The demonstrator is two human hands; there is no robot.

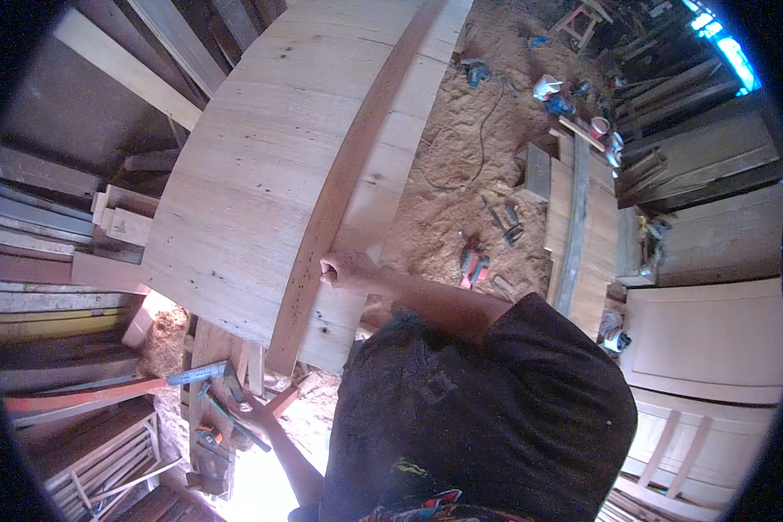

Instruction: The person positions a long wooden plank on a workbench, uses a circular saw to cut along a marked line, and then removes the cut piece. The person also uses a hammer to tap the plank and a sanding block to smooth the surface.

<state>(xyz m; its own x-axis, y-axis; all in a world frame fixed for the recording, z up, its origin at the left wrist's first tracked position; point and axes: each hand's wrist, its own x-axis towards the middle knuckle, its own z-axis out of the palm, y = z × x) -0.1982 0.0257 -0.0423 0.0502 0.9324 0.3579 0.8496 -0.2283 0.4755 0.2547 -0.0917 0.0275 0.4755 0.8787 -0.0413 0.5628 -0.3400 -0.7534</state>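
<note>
A long brown wooden strip (322,226) lies lengthwise over a wide pale wooden panel (235,174). My right hand (348,271) rests at the strip's right edge, near its close end, with the fingers curled in. What they hold, if anything, is hidden. Lower left, my left hand (254,412) reaches down to a bench beside the panel. Its fingers close around the dark end of an L-shaped tool like a try square (202,374), which has a blue-grey arm. A teal-handled tool (235,421) and an orange and black tape measure (207,435) lie close to that hand.
Stacked boards (43,296) crowd the left side. Sawdust (448,148) covers the floor at right, where a red power tool (474,263), clamp-like tools (505,219) and a corded green tool (476,73) lie. Planks (574,217) and pale door panels (705,339) stand farther right.
</note>
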